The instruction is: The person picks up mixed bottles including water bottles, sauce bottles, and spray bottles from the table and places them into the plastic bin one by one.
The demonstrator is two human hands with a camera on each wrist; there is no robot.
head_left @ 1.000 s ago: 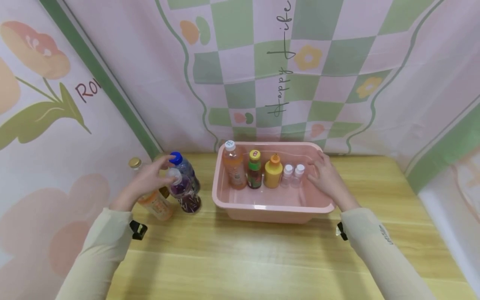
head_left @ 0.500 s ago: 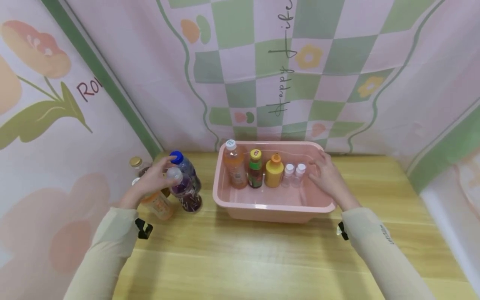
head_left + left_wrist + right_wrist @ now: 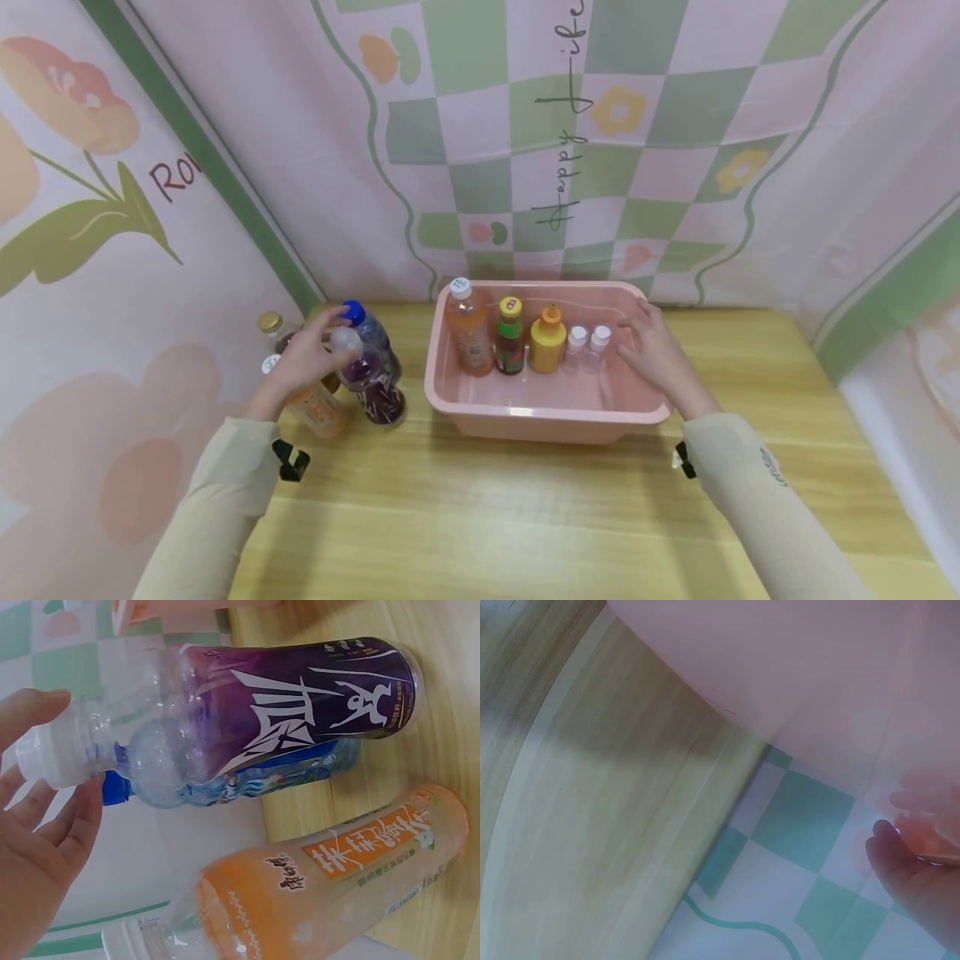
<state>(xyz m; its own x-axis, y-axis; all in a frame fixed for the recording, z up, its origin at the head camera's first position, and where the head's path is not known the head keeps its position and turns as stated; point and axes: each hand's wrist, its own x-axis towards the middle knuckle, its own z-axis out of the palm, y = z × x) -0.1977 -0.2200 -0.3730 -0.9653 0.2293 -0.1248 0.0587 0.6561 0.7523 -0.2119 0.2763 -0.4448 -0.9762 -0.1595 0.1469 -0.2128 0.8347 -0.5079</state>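
Note:
In the head view my left hand (image 3: pixel 303 358) holds the white cap of a purple drink bottle (image 3: pixel 378 396) from above. The left wrist view shows thumb and fingers round that cap, and the purple bottle (image 3: pixel 300 697) leaning slightly. Just behind it is a blue-capped bottle (image 3: pixel 377 337). Beside it stands an orange drink bottle (image 3: pixel 321 412), partly covered by my hand. My right hand (image 3: pixel 652 354) grips the right rim of a pink plastic bin (image 3: pixel 525 429); the right wrist view has the thumb outside the bin wall, with fingers showing faintly through it.
Inside the bin an orange drink bottle (image 3: pixel 472 342), a yellow-capped sauce bottle (image 3: pixel 510 346), a yellow squeeze bottle (image 3: pixel 547 348) and two small white-capped bottles (image 3: pixel 576 346) stand in a row. A gold-capped bottle (image 3: pixel 272 323) is at far left. A printed curtain (image 3: pixel 480 192) hangs behind the wooden table (image 3: pixel 480 517).
My left hand has shifted slightly right and up around the purple bottle's cap, uncovering the white cap of the orange bottle beside it. My right hand stays on the bin rim.

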